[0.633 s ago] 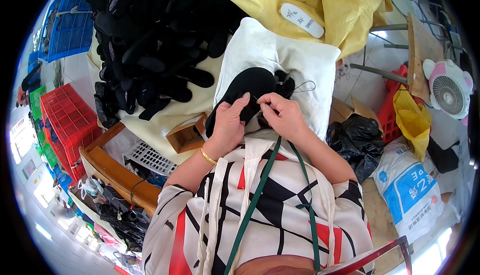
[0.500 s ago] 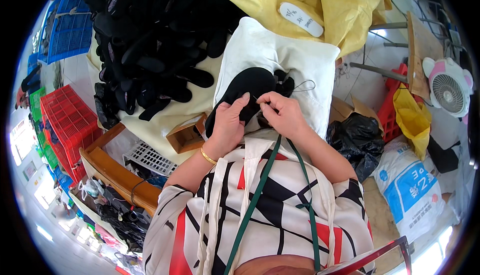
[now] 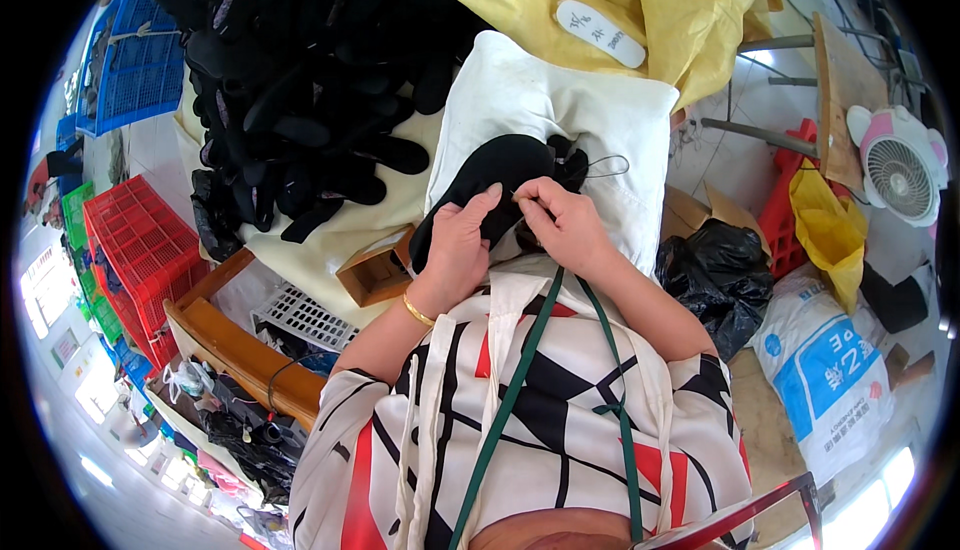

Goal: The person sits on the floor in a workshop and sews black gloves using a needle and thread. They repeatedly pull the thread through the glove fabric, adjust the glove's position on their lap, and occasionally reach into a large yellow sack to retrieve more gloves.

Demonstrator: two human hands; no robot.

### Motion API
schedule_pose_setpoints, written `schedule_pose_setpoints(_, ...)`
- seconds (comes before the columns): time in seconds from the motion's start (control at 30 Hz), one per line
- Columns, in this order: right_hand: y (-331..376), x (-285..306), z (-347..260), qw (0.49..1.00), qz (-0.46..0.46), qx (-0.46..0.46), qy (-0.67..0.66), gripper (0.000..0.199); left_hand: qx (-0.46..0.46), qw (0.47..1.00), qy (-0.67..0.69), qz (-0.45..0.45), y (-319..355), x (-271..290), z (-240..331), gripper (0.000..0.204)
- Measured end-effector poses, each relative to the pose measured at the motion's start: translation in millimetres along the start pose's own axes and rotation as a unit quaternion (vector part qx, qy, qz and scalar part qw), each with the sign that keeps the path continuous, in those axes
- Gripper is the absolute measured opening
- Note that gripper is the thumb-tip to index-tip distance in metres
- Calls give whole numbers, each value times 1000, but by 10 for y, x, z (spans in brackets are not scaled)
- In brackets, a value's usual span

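The black shoe upper (image 3: 490, 182) lies on a white cushion (image 3: 560, 110), unmoved since a moment ago. The left hand (image 3: 458, 250) still clasps its near edge; the right hand (image 3: 562, 222) stays pinched on a thin thread (image 3: 600, 162), so stitching continues unbroken.

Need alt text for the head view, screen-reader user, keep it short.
Seen from above, a person's left hand grips a black fabric shoe piece resting on a white cushion, while the right hand pinches at its edge, where a thin dark thread loops out. A heap of black shoe parts lies to the left, with red and blue crates beyond.
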State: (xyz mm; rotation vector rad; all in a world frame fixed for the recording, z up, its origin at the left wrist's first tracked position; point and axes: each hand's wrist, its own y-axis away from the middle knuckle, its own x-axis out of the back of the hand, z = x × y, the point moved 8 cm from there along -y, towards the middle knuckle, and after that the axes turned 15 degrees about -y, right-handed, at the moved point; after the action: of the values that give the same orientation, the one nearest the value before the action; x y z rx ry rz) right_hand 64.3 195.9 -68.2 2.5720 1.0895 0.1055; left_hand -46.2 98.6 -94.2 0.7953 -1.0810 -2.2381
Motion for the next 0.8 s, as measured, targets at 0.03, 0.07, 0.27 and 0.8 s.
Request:
schedule_pose_setpoints(0.03, 8, 1, -19, 1000, -2, 15, 13, 12, -5, 1000, 3, 3, -1, -4, 8, 8)
schedule_pose_setpoints(0.07, 15, -1, -37, 999, -4, 30, 27, 12, -10, 1000, 7, 5, 19, -40, 49, 8)
schedule_pose_setpoints(0.27, 25, -4, -26, 997, -2, 66, 41, 12, -15, 1000, 0, -3, 7, -31, 65, 7)
schedule_pose_setpoints(0.8, 35, -116, -34, 974, 37, 172, 140, 13, 12, 1000, -2, 14, 25, -17, 94, 6)
